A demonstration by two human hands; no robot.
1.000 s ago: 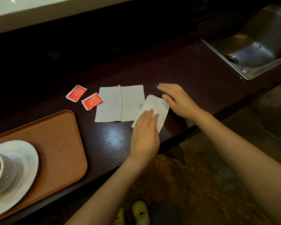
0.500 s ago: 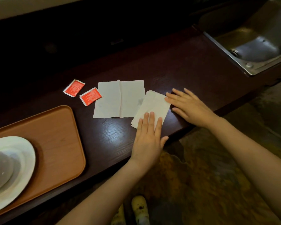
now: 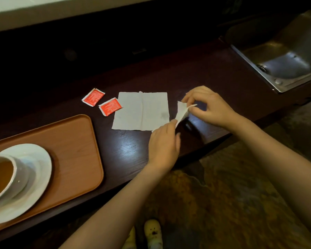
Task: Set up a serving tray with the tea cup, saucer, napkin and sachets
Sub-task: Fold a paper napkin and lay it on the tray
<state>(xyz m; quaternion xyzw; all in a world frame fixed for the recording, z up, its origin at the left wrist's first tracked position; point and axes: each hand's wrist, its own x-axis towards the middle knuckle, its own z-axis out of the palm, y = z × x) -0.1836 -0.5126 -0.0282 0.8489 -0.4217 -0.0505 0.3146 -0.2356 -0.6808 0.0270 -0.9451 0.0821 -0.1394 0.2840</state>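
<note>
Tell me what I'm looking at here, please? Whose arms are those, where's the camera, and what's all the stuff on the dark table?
There is no machine here, just a person. The camera sits on their head and looks down, so you see their own two arms reaching out, and even their shoes at the bottom.

The left hand and the right hand are together holding a small folded napkin, lifting it off the dark counter. Another napkin lies flat and open beside it. Next to that are two red sachets.

On the left is a brown tray. On it stands a white saucer with a cup of tea. At the top right is a metal sink.
</note>
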